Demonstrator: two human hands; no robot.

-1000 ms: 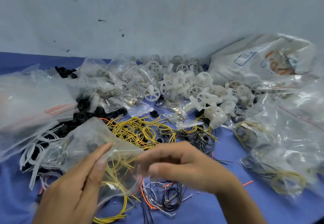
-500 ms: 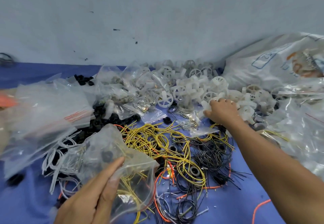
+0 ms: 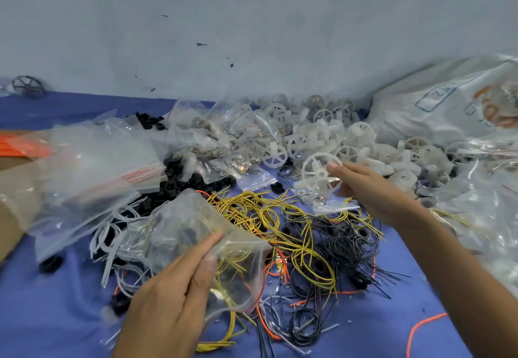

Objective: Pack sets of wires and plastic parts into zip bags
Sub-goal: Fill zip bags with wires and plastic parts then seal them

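The grip of the right hand point(image 3: 372, 192) is closed on a white spoked plastic wheel point(image 3: 315, 174), thumb and fingertips pinching its rim and holding it tilted. The grip of the left hand point(image 3: 171, 298) pinches a clear zip bag point(image 3: 185, 225) near its lower edge, with the thumb pressed on top. The bag is puffed up, and yellow strands and dark pieces show blurred inside it. Between the two grips a tangle of yellow wires point(image 3: 269, 217) lies on the blue desk point(image 3: 56, 315), and nearer than the right grip lies a tangle of thin black wires point(image 3: 344, 240). Beyond the right grip sits a heap of white plastic wheels point(image 3: 330, 136), with a large white printed sack point(image 3: 437, 110) to its right. Left of and beyond the left grip lies a pile of flat clear bags point(image 3: 92, 167), and black plastic rings point(image 3: 173, 178) lie beside that pile.
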